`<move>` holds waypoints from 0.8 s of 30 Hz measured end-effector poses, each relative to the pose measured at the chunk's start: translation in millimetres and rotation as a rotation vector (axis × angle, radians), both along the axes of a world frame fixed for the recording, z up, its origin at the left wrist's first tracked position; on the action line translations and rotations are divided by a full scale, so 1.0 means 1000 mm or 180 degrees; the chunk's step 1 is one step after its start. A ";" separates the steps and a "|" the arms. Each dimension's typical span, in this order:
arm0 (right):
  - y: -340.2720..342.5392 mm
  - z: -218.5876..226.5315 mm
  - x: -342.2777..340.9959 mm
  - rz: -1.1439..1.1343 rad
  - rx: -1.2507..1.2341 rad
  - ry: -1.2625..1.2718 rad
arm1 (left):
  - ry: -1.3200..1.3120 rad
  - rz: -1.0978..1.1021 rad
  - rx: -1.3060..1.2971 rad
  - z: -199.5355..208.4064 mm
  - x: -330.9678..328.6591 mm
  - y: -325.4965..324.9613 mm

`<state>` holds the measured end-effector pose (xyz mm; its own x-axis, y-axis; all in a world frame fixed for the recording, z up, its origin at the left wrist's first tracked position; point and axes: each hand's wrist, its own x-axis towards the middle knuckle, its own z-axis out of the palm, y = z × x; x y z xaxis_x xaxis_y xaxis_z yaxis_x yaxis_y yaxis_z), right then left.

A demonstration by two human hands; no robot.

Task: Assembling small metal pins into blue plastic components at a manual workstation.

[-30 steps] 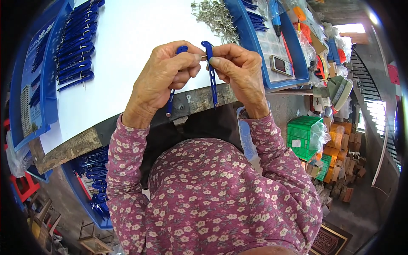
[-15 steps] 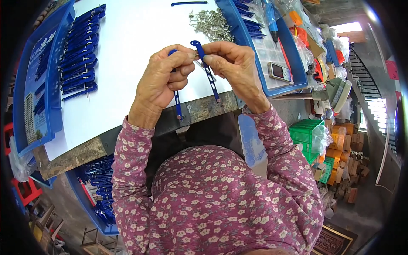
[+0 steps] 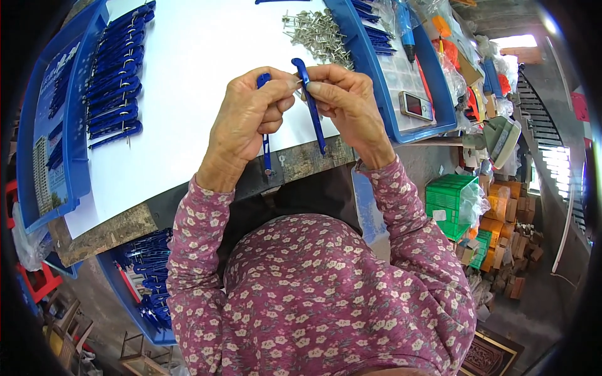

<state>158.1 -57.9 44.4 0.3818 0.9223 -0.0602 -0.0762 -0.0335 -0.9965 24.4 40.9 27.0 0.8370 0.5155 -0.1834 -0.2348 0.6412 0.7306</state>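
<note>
nearer the person than the pile of pins, the right hand pinches a blue strip between thumb and forefinger, near its rounded head. closer in and to the left of that pile, the left hand pinches what looks like a thin metal pin, its other fingers curled about a second blue strip. the step seems to be bringing pin and strip together (whether the tip is in, i cannot tell). the next move likely calls for careful lining up and a steady push.
</note>
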 end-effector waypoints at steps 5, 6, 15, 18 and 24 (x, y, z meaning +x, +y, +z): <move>-0.001 -0.012 0.009 0.0265 0.0105 0.0994 | 0.0099 -0.0031 0.0236 0.002 -0.001 -0.003; -0.001 -0.012 0.009 0.0264 0.0099 0.1001 | 0.0105 -0.0031 0.0230 0.003 -0.001 -0.004; -0.002 -0.024 0.014 0.0500 0.0103 0.1775 | 0.0396 0.0208 0.0944 0.007 0.000 -0.015; -0.002 -0.029 0.016 0.0533 0.0122 0.1942 | 0.0513 0.0259 0.1240 0.006 0.001 -0.017; -0.006 -0.041 0.020 0.0842 0.0410 0.2451 | 0.0691 0.0330 0.1578 0.012 0.000 -0.024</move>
